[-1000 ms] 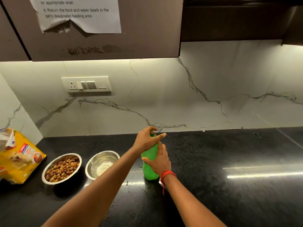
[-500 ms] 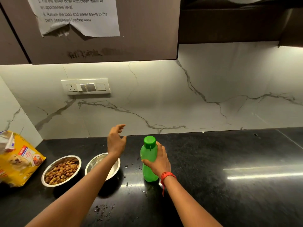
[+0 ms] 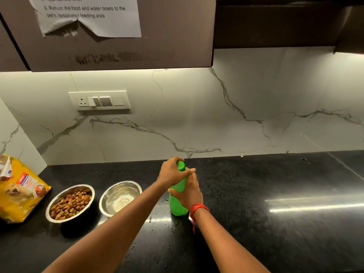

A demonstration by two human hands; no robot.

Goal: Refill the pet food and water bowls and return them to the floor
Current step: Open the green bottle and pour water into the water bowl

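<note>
A green plastic bottle (image 3: 178,205) stands upright on the black countertop (image 3: 266,223). My right hand (image 3: 190,194) is wrapped around its body, a red thread on the wrist. My left hand (image 3: 172,173) is closed over the bottle's green cap (image 3: 181,166). To the left stand two steel bowls: one (image 3: 57,218) filled with brown kibble, the other (image 3: 104,208) next to the bottle with clear water in it.
A yellow pet food bag (image 3: 18,191) leans in the left corner beside the kibble bowl. Water drops (image 3: 171,229) dot the counter before the bottle. A marble backsplash with a switch plate (image 3: 99,100) rises behind, dark cabinets with a paper note (image 3: 88,16) overhead.
Half a second ago my left hand was lifted off the bottle, above the water bowl; now it is back on the cap. My right hand has kept its hold on the bottle.
</note>
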